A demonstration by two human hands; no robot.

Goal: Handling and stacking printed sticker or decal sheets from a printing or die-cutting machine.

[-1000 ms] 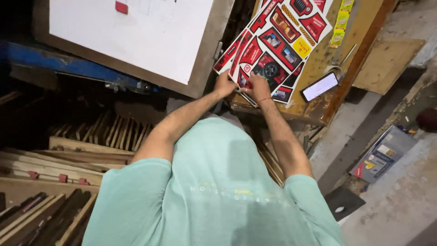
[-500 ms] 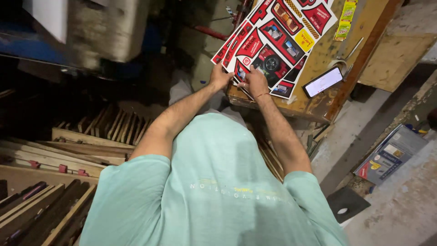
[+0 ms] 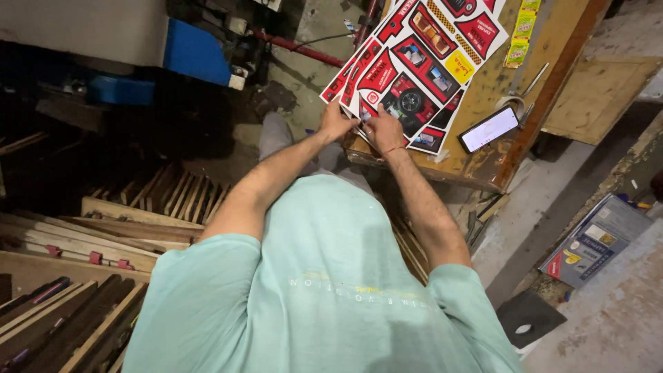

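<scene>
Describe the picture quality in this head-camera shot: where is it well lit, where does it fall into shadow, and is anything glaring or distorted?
Head view: the printed sheets and both hands, left hand and right hand, are evenly lit and sharp; the phone screen glares white; the upper left around the blue box sinks into deep shadow; the wide lens bends the wooden table edge and stretches the mint shirt at the bottom.

Light fell from above and to the right, so the wooden table point(image 3: 483, 103) and the printed sheets point(image 3: 421, 69) were bright while the left side sank into deep shadow. The phone screen point(image 3: 489, 128) glowed almost white. The wide lens bent lines near the edges, and the dark corners looked soft and grainy.
</scene>
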